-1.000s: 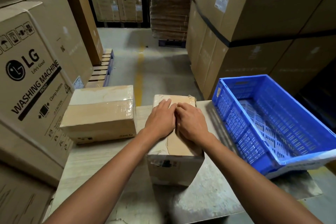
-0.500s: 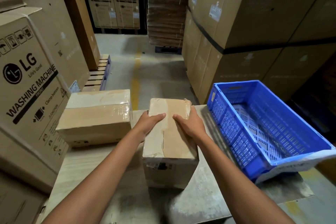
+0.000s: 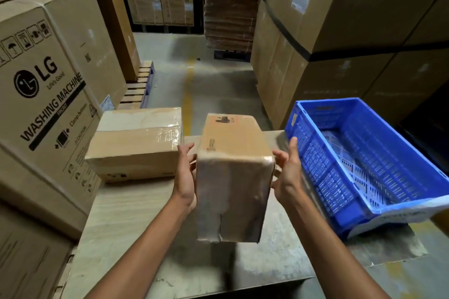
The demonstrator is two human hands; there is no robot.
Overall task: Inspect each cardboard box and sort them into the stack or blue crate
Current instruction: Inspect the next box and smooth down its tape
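Seemingly light, stiff, tape-slick: cardboard box (image 3: 233,177), left hand (image 3: 185,175) and right hand (image 3: 289,172) clasping its opposite sides.

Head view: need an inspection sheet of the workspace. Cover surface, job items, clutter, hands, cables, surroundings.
Surface: table, pale wood-grain top, worn and grey toward the near right.
Job's things: held box is clear of the table and tilted, its taped face toward the camera. The second box lies flat at the table's far left. The blue crate is at the table's right, nothing seen inside.
Clutter: nothing seen.
Grippers: left hand grips the held box's left side, and right hand grips its right side.
Cables: nothing seen.
Surroundings: LG washing machine carton at left, stacked cartons at right, pallet and yellow floor line beyond.
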